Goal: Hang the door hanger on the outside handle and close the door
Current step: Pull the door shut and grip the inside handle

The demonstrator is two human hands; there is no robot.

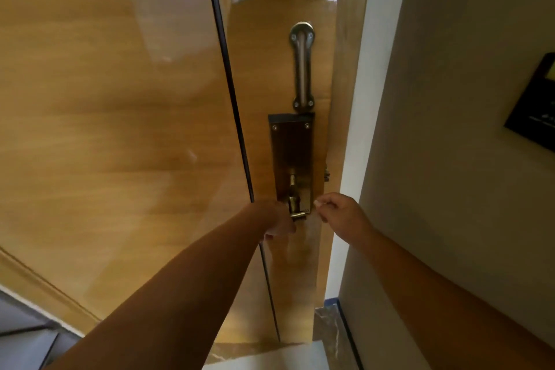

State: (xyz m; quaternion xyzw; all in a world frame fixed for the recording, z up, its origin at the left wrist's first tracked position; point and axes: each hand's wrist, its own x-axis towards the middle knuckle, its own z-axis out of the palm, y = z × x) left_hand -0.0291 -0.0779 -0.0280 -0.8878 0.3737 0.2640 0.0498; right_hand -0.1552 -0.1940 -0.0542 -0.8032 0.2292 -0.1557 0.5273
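A glossy wooden door [135, 129] fills the left and middle of the head view, its edge close to the white frame [357, 129]. A dark lock plate [292, 159] carries a brass lever handle [298, 215]. My left hand [277, 219] is closed over the lever, hiding most of it. My right hand [336, 212] hovers just right of the plate, thumb and forefinger pinched together. A faint tan strip [309, 249] seems to hang below the lever; it is too blurred to tell whether it is the door hanger.
A steel pull bar [301, 69] is screwed to the door above the plate. A grey wall [450, 159] with a dark panel [537, 105] stands on the right. A marble threshold [329, 327] lies below the gap.
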